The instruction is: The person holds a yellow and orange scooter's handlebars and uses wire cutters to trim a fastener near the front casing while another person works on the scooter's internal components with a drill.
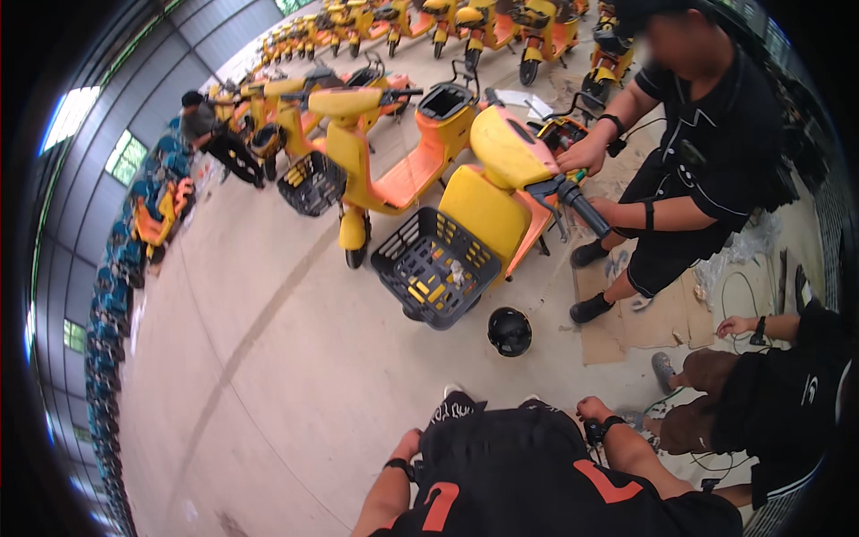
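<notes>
i see the round black shell (510, 332) on the floor (295, 358), ahead-left of my right hand (591, 410), ahead-right of my left hand (409, 444); right's nearer (roundish, no clear long axis). both look curled, can't tell if either holds anything.

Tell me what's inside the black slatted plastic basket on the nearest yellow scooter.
A small crumpled whitish item and yellow patches show in the basket; whatever lies beneath the item is covered.
</notes>
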